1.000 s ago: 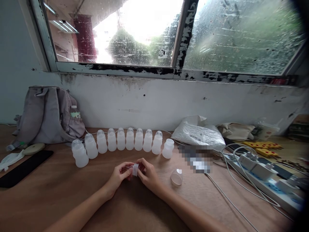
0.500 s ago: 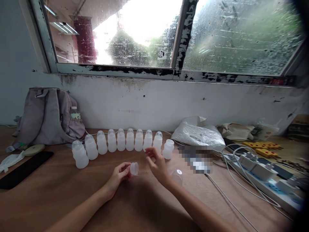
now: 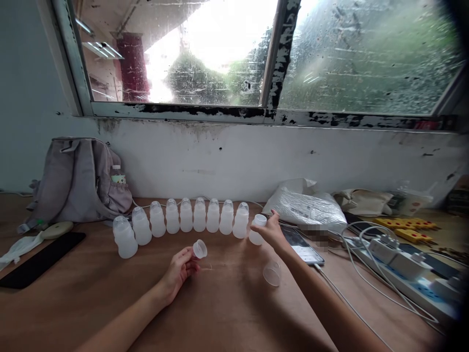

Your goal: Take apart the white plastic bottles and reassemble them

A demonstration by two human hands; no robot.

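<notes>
Pinched in the fingers of my left hand is a small translucent bottle collar, its round rim tilted toward me. My right hand is at the rightmost baby bottle, which stands upright without a clear cover. The thumb lies across the front of its neck and the fingers are spread to the right. Near my right forearm a clear dome cover lies on its side. To the left, several frosted baby bottles with clear covers stand in a curved row.
A phone with a cable lies right of my right hand. Beyond it are a silver padded bag and a power strip with chargers. At left are a grey backpack and a long black item.
My right hand has moved right and away from me to the rightmost bottle. The clear cover by my forearm has turned. The collar in my left hand has tilted, and the view has shifted slightly.
</notes>
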